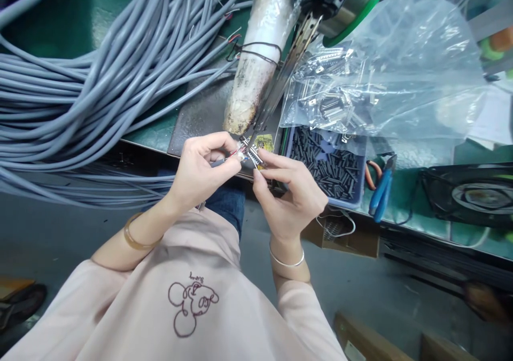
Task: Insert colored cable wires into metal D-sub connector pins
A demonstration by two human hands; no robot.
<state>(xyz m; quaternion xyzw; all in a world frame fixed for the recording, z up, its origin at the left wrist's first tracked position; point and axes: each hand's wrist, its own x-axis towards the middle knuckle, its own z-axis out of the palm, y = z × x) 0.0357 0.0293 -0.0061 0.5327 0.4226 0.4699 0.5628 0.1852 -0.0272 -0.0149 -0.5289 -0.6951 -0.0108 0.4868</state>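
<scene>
The left hand (206, 161) pinches thin red and white insulated wires (239, 150) between thumb and forefinger. The right hand (292, 195) holds a silver metal multi-pin connector (254, 155) by its edge, thumb and fingers narrowly apart, just beside the left fingertips. A dark metal soldering iron (285, 75) slants down between both hands; tip contact cannot be determined. A blue plastic tray (363, 179) stands right of the right hand

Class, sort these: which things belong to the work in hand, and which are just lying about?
Likely belonging:
silvery metal connector, in the right hand
grey cable with thin coloured wires, in the left hand
perforated metal soldering iron

Apparently lying about:
blue-and-orange-handled metal pliers
black-framed fan
brown cardboard box
</scene>
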